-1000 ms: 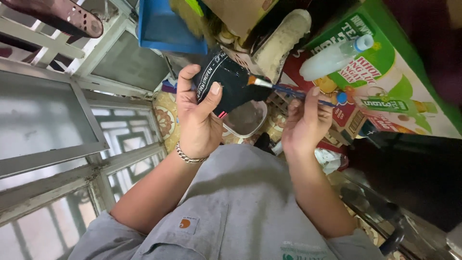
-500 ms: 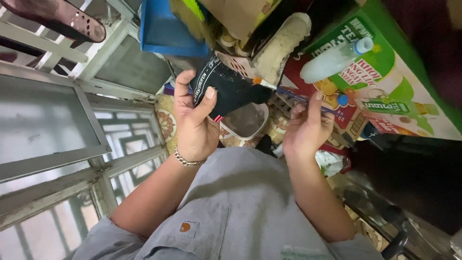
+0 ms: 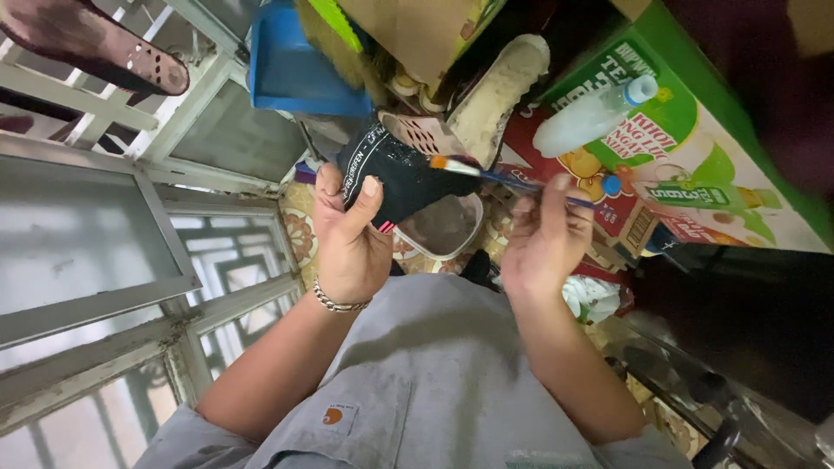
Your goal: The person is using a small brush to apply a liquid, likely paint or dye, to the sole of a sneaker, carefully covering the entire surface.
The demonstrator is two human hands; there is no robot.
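A: The black shoe (image 3: pixel 395 178) is held up in front of the person, above a pale plastic basin (image 3: pixel 443 230). The left hand (image 3: pixel 347 230) is closed around it from below, with the thumb pressed on the side.

B: And the brush (image 3: pixel 521 178)?

A: The right hand (image 3: pixel 543 247) pinches its blue handle between thumb and fingers. The orange tip touches the shoe near its upper edge. I judge the step in hand is spreading something on the shoe. The next stroke needs a steady left hand and light pressure.

B: What differs from half a second ago?

A: The brush tip has moved more onto the shoe, and the shoe is turned a little. The clear bottle (image 3: pixel 591 117) on the printed carton (image 3: pixel 686 165) has not moved.
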